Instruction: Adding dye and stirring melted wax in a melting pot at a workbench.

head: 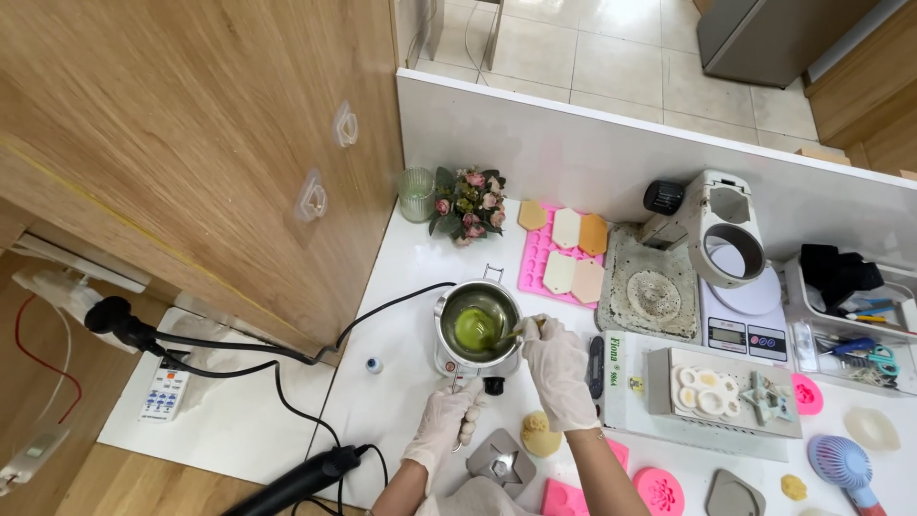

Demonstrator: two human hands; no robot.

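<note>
A small steel pot (pixel 478 308) with green liquid in it stands on a little electric heater on the white table (pixel 401 382). My left hand (pixel 447 420), in a white glove, grips the pot's black handle (pixel 468 401). My gloved right hand (pixel 556 368) holds a thin stirring tool (pixel 504 336) whose tip dips into the green liquid.
A pink mould (pixel 564 258) with pale hexagonal pieces lies behind the pot, beside a grey tray (pixel 650 287) and a digital scale (pixel 743 325). Flowers (pixel 468 203) and a glass (pixel 415 194) stand at the back wall. A black cable (pixel 287 368) runs left. Small moulds lie at the front right.
</note>
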